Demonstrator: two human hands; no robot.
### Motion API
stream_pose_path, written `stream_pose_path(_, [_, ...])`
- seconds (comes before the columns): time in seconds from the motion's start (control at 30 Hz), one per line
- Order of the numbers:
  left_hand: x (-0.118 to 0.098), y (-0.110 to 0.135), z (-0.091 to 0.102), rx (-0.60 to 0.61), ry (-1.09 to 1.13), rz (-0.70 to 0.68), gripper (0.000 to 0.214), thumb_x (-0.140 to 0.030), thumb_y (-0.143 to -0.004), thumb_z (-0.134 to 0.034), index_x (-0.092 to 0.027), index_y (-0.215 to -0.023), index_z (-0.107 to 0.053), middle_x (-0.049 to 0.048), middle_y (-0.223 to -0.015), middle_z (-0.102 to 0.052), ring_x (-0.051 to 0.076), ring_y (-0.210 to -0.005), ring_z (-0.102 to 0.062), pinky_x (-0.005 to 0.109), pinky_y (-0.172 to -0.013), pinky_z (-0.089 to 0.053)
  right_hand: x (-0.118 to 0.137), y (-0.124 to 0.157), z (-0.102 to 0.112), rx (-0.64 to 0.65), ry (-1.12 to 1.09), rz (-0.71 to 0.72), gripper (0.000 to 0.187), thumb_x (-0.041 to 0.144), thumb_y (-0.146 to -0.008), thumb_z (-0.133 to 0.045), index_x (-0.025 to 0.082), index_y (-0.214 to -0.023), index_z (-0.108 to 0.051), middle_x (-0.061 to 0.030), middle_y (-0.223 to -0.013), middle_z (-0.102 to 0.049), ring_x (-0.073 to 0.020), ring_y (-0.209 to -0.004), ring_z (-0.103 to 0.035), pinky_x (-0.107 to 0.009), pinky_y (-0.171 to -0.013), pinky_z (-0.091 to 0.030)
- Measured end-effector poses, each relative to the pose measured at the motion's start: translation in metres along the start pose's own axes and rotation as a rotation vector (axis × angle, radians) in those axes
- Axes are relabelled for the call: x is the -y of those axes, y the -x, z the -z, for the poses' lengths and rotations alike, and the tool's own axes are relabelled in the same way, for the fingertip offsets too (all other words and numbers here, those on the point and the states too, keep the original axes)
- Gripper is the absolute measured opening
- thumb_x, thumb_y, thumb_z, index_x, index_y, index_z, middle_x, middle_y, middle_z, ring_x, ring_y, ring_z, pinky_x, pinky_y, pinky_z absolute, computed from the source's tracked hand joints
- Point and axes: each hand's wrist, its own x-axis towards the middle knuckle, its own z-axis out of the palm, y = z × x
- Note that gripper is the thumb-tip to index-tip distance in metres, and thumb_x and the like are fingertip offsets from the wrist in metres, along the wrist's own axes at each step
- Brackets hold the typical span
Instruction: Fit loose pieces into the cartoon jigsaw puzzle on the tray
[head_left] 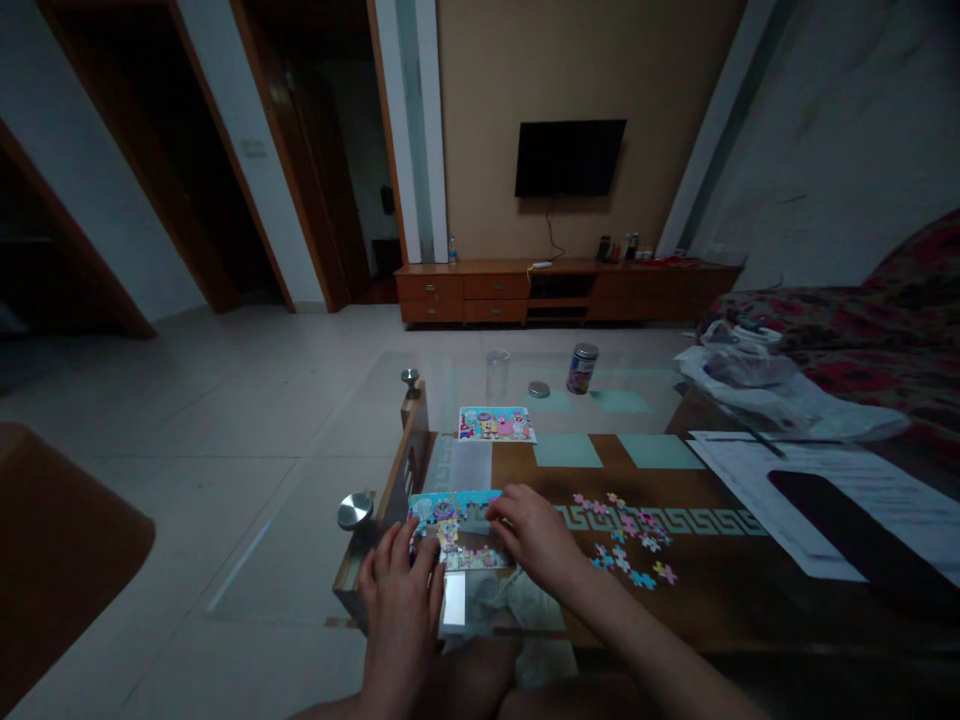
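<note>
A partly assembled jigsaw puzzle (459, 520) with a blue border lies on the glass table (720, 610) near its front left corner. My left hand (401, 585) rests flat on the puzzle's left edge, fingers stretched out. My right hand (529, 530) sits on the puzzle's right side, its fingers curled and pinched as if on a piece; what they hold is hidden. Several loose pink and blue puzzle pieces (626, 545) lie scattered just right of my right hand. A finished cartoon picture card (496, 424) lies farther back on the table.
A clear glass (496, 375), a round lid (538, 389) and a small can (582, 367) stand at the table's far end. Plastic bags (757, 385), papers (817, 480) and a dark flat object (855, 535) lie on the right. A sofa (885, 330) is right; TV cabinet (555, 290) beyond.
</note>
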Motion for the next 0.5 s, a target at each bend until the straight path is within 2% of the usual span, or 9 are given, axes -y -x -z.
stream_pose_path(0.13, [0.003, 0.002, -0.004, 0.008, -0.043, -0.046, 0.029, -0.023, -0.085, -0.053, -0.034, -0.107, -0.068, 0.0053, -0.13, -0.058, 0.028, -0.12, -0.046, 0.05, -0.095, -0.034, 0.002, 0.002, 0.001, 0.014, 0.033, 0.002, 0.019, 0.012, -0.086, -0.054, 0.019, -0.092, -0.071, -0.0054, -0.093, -0.065, -0.0178, -0.094, -0.055, -0.026, -0.078, -0.04])
stream_pose_path(0.23, [0.004, 0.003, -0.009, 0.0, -0.069, -0.088, 0.028, -0.025, -0.085, -0.054, -0.035, -0.107, -0.067, 0.0049, -0.131, -0.057, 0.028, -0.121, -0.047, 0.049, -0.094, -0.036, 0.003, 0.002, -0.006, 0.004, 0.079, 0.033, 0.02, 0.014, -0.087, -0.054, 0.021, -0.093, -0.071, -0.0052, -0.097, -0.064, -0.019, -0.096, -0.053, -0.027, -0.078, -0.039])
stream_pose_path(0.37, [0.002, 0.005, -0.012, -0.054, -0.117, -0.099, 0.027, -0.023, -0.085, -0.053, -0.029, -0.106, -0.069, 0.0066, -0.13, -0.058, 0.028, -0.121, -0.046, 0.047, -0.095, -0.036, 0.011, 0.001, -0.026, 0.021, 0.169, 0.092, 0.016, 0.021, -0.089, -0.055, 0.021, -0.088, -0.071, -0.0066, -0.099, -0.064, -0.0224, -0.098, -0.052, -0.031, -0.077, -0.038])
stream_pose_path(0.5, [-0.002, 0.006, -0.011, -0.097, -0.164, -0.106, 0.027, -0.02, -0.087, -0.049, -0.025, -0.105, -0.069, 0.0089, -0.129, -0.059, 0.028, -0.12, -0.047, 0.048, -0.094, -0.038, 0.016, 0.001, -0.042, 0.002, 0.226, 0.108, 0.017, 0.018, -0.088, -0.055, 0.019, -0.079, -0.07, -0.0074, -0.096, -0.064, -0.0231, -0.095, -0.052, -0.032, -0.075, -0.036])
